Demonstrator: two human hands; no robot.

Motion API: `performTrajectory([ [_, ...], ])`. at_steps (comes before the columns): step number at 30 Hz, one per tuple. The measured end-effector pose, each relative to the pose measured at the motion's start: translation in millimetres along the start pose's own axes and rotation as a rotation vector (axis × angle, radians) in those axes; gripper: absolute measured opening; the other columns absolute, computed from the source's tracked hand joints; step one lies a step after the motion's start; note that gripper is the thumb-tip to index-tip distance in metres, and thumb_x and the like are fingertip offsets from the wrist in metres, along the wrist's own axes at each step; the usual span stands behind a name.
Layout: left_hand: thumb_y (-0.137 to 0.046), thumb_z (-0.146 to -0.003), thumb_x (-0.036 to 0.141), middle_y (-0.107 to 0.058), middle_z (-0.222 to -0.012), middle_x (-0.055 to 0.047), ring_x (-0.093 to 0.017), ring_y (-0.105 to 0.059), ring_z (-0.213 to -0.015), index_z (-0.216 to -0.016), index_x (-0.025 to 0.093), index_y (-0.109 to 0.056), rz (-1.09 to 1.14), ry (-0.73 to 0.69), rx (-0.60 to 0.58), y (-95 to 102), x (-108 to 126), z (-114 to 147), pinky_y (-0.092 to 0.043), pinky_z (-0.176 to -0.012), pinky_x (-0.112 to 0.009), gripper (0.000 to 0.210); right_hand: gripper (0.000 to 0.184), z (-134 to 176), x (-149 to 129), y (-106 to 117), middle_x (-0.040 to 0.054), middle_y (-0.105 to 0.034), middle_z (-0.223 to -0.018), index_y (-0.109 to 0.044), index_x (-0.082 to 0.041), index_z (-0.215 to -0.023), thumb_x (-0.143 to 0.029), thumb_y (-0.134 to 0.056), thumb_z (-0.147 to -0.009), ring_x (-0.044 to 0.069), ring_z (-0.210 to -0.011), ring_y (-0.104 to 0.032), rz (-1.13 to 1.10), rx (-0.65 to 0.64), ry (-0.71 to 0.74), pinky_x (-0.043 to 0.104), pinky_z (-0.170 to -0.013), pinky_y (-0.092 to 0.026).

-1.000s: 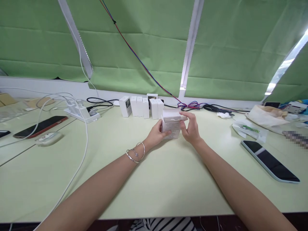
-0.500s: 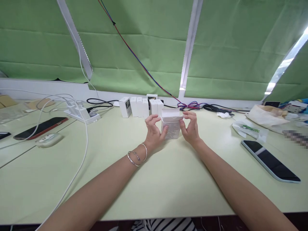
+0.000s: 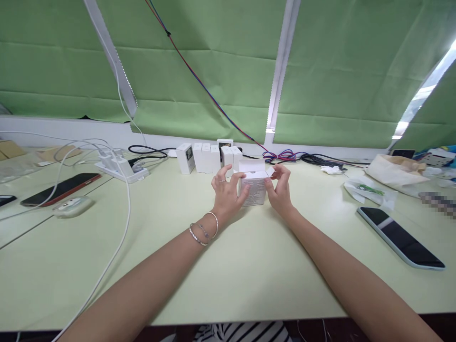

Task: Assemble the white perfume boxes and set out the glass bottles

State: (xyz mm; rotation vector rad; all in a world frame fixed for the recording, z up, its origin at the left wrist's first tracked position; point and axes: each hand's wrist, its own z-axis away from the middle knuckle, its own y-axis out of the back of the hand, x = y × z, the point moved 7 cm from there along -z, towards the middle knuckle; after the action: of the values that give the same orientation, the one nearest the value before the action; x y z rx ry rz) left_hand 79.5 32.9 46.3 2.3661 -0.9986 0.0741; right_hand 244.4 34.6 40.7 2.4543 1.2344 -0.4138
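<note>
- At the middle of the table (image 3: 228, 275), an upright white carton (image 3: 254, 192) with printed front; its lid flap (image 3: 251, 165) stands raised on the far side.
- At its left: left hand (image 3: 228, 192), gripping the carton's edge, thumb on the front face.
- At its right: right hand (image 3: 279, 190), thumb against the front corner, curled fingers at a side flap (image 3: 270, 171); firmness of grip cannot be told.
- Far left of the carton: smaller white boxes (image 3: 205, 159), upright in a row.

I hold one box (image 3: 255, 194), with seven more boxes (image 3: 207, 159) far, one power strip (image 3: 137, 175) and one red-edged phone (image 3: 62, 188) left, and one pale-cased phone (image 3: 399, 237) right.
</note>
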Motion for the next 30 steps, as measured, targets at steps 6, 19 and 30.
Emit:
performTrajectory([
  [6, -0.049, -0.083, 0.035, -0.032, -0.123, -0.012, -0.03, -0.03, -0.121, -0.102, 0.023, -0.053, 0.014, 0.021, -0.02, -1.4, -3, -2, -0.026, -0.094, -0.049, 0.023, 0.035, 4, 12, -9, 0.0083, -0.056, -0.101, -0.037, -0.021, -0.113, -0.036, -0.048, -0.084, 0.018, -0.088, -0.056, -0.184, -0.029, -0.183, 0.035, -0.076, -0.047],
  [19, -0.045, -0.083, 0.019, -0.054, -0.111, -0.006, -0.023, -0.043, -0.11, -0.11, 0.026, -0.047, 0.172, -0.173, -0.08, -3.5, 10, -1, -0.031, -0.095, -0.043, 0.028, 0.024, -3, 1, -7, 0.0067, -0.063, -0.097, -0.052, -0.02, -0.081, -0.041, -0.042, -0.088, 0.017, -0.085, -0.06, -0.205, -0.044, -0.216, 0.032, -0.073, -0.048],
  [30, -0.042, -0.089, 0.039, -0.05, -0.114, -0.01, -0.021, -0.05, -0.106, -0.119, 0.022, -0.032, 0.455, 0.117, 0.024, -5.9, -6, 4, -0.033, -0.095, -0.042, 0.036, 0.023, -9, -21, -1, 0.0053, -0.065, -0.087, -0.059, -0.021, -0.086, -0.037, -0.043, -0.088, 0.018, -0.083, -0.061, -0.138, 0.013, -0.13, 0.033, -0.072, -0.05],
])
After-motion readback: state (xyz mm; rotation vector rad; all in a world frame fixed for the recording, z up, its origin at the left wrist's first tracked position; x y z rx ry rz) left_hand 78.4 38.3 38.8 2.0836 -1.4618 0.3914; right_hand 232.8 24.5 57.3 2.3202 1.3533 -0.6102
